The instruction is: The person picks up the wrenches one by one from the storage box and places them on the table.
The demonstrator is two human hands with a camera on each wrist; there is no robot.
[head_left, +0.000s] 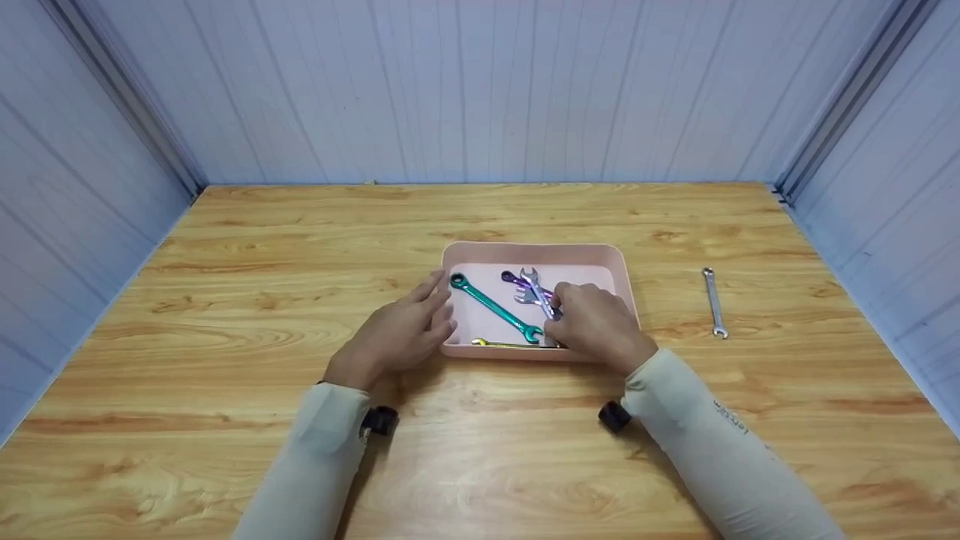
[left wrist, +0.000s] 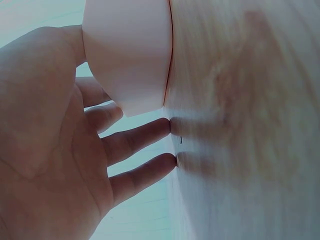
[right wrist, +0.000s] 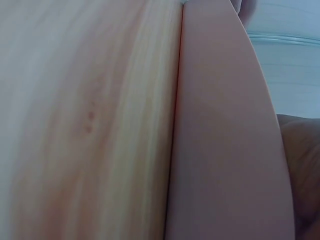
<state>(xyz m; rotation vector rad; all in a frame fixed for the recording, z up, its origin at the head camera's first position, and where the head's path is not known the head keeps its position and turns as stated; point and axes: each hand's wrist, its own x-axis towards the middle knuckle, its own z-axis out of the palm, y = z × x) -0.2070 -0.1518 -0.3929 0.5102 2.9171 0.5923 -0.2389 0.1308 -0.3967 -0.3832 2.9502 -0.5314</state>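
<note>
Nearest are the two pale sleeves, reaching in over the wooden table toward the pink tray, which sits about mid-table. The left hand rests at the tray's left wall with fingers straight and relaxed, their tips touching the tabletop beside its near corner, holding nothing. The right hand is over the tray's near right part, its fingers curled and seemingly pinching the silver wrench by its near end, though the grip itself is partly hidden. Inside the tray, a yellow wrench lies along the near wall, a green wrench runs diagonally across the middle, and a purple wrench sits under the silver one toward the far side. Right of the tray, well apart from it, another silver wrench lies on the table. The held wrench looks stiff, slim, smooth and likely slippery; mid-shank seems the surest place to grip.
</note>
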